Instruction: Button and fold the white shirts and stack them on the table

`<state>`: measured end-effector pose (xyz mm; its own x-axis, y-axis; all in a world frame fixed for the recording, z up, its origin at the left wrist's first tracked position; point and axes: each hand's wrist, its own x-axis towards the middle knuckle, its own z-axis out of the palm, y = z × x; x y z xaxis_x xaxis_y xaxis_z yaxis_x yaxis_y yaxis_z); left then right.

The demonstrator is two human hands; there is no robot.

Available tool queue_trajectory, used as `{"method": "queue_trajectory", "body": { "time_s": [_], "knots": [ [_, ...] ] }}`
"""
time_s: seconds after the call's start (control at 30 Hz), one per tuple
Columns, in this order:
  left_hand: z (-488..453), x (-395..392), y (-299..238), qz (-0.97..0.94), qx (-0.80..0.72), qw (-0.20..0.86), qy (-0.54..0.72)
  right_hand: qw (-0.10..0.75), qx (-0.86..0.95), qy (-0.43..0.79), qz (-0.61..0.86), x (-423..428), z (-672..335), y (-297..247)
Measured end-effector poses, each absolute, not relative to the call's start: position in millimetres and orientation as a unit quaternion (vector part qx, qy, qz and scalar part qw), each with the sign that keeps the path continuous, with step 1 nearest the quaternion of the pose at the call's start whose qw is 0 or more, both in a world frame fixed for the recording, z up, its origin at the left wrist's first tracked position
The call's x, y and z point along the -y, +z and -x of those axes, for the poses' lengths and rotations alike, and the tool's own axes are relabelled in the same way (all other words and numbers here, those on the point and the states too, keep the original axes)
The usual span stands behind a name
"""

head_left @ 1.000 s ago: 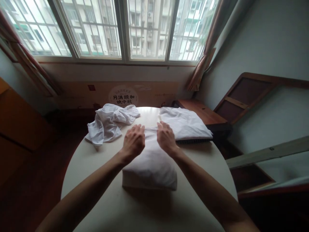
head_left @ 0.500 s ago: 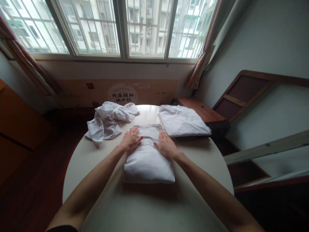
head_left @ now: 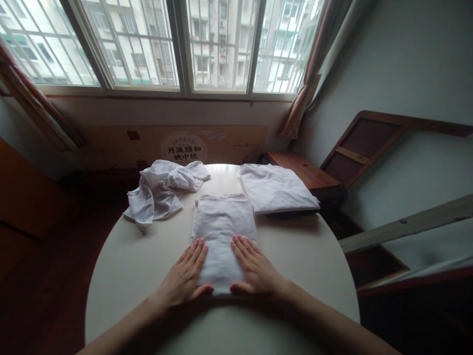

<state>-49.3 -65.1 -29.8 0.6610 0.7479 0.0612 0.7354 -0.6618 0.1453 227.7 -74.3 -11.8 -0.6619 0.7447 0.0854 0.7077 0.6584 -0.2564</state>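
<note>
A folded white garment (head_left: 221,227) lies in the middle of a round cream table (head_left: 129,266). My left hand (head_left: 185,276) rests flat on the near left corner of the garment, fingers stretched out. My right hand (head_left: 254,268) lies flat on its near right corner, fingers also spread. Neither hand holds anything. A crumpled white garment (head_left: 162,190) sits at the table's far left. A neatly folded white stack (head_left: 275,187) lies at the far right, over a dark object at the table's edge.
Barred windows (head_left: 166,44) fill the wall beyond the table, with curtains at both sides. A cardboard box with printed characters (head_left: 185,145) stands under the sill. A wooden side table (head_left: 303,172) and a leaning wooden frame (head_left: 369,148) are at right.
Both hands slid from the far end of the folded garment toward me, to its near end. The garment looks flatter now.
</note>
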Motion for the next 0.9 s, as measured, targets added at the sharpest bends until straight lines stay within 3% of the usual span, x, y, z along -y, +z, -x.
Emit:
{"method": "queue_trajectory", "body": {
  "time_s": [0.13,0.2,0.3,0.37,0.43,0.6,0.73,0.9],
  "knots": [
    [60,63,-19,-0.878,-0.429,0.189,0.096,0.112,0.871,0.182,0.442,88,-254,-14],
    [58,54,-10,-0.782,-0.488,0.333,0.199,0.194,0.799,0.276,0.498,83,-256,-13],
    [48,29,8,-0.476,-0.572,0.541,0.392,0.383,0.563,0.427,0.595,59,-248,-3],
    [41,10,20,-0.314,-0.565,0.632,0.427,0.452,0.411,0.508,0.607,39,-242,8],
    [35,-4,30,-0.265,-0.544,0.693,0.391,0.454,0.333,0.579,0.589,22,-237,20],
    [26,-8,37,-0.41,-0.506,0.684,0.33,0.389,0.353,0.655,0.544,8,-230,36],
    [29,5,35,-0.472,-0.364,0.713,0.369,0.425,0.412,0.657,0.468,19,-233,38],
    [0,-26,63,-0.453,-0.314,0.721,0.419,0.457,0.448,0.615,0.461,-6,-269,74]
  ]
}}
